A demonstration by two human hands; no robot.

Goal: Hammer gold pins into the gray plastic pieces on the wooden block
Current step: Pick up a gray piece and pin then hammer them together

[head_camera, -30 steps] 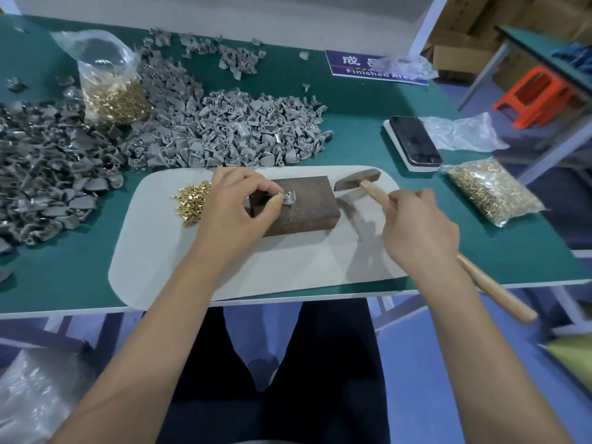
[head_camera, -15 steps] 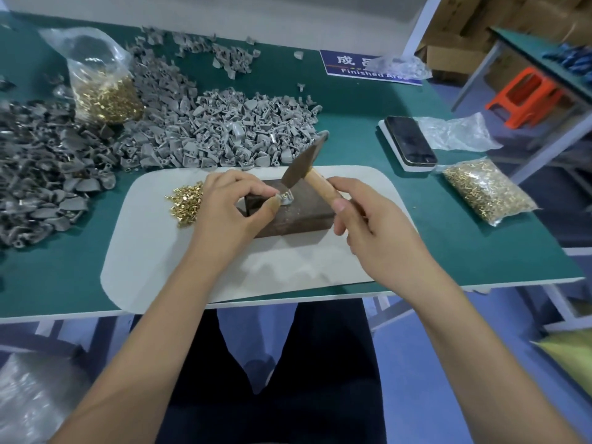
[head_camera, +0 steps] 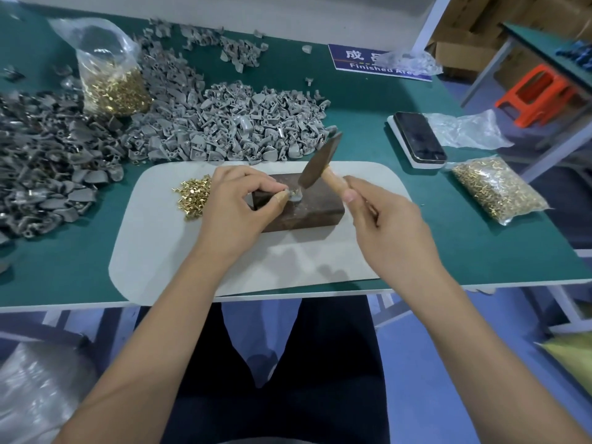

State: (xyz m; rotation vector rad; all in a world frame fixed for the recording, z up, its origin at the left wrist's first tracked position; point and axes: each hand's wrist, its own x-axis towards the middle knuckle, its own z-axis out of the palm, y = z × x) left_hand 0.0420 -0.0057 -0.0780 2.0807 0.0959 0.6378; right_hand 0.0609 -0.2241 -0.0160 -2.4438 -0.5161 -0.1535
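A dark wooden block (head_camera: 307,209) lies on a pale grey mat (head_camera: 288,261). My left hand (head_camera: 238,203) pinches a small gray plastic piece (head_camera: 295,196) with a gold pin in it on the block's top. My right hand (head_camera: 381,219) grips the wooden handle of a hammer (head_camera: 320,161), whose dark metal head tilts down with its lower end just above the piece. A loose heap of gold pins (head_camera: 193,195) lies on the mat left of my left hand.
Gray plastic pieces lie in a light pile (head_camera: 230,126) behind the mat and a darker pile (head_camera: 45,161) at the left. Bags of gold pins stand at back left (head_camera: 112,81) and right (head_camera: 496,190). A phone (head_camera: 418,137) rests at the right.
A second ago the hammer rested flat by the block's right end. My right hand slid up the handle and swung the head over the gray piece; my left hand kept holding the piece.
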